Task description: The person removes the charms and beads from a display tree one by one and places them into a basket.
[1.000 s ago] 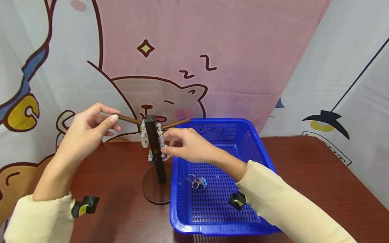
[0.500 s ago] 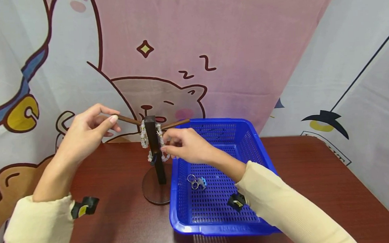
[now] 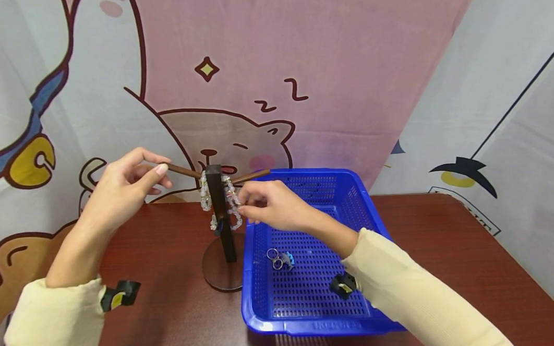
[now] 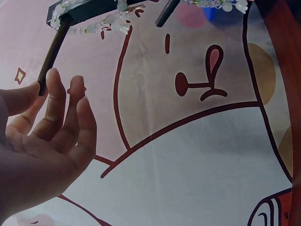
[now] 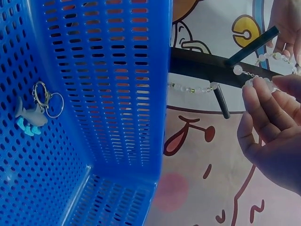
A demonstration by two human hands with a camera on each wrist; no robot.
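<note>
A dark wooden jewelry stand (image 3: 217,197) rises from a round base (image 3: 216,273), its pegs pointing out to either side. My left hand (image 3: 122,189) pinches the tip of the upper left peg (image 4: 52,59) between thumb and index finger. Clear beaded bracelets hang from the pegs, one bracelet (image 3: 205,195) left of the post and more beads (image 3: 235,221) on the right. On that right side, my right hand (image 3: 276,207) pinches a beaded bracelet (image 5: 267,84) between thumb and fingertips; the fingers partly cover it. The upper right peg (image 3: 257,175) reaches over the basket's corner.
A blue perforated basket (image 3: 313,327) stands right beside the stand, under my right forearm. Inside it lies a keychain (image 3: 287,260) with metal rings and a grey-and-blue dolphin-like charm. Behind the reddish-brown table (image 3: 171,314) hangs a cartoon-printed cloth (image 3: 347,85).
My right hand has shifted slightly right, away from the post, drawing bracelet beads outward with it. My left hand stays on the peg tip.
</note>
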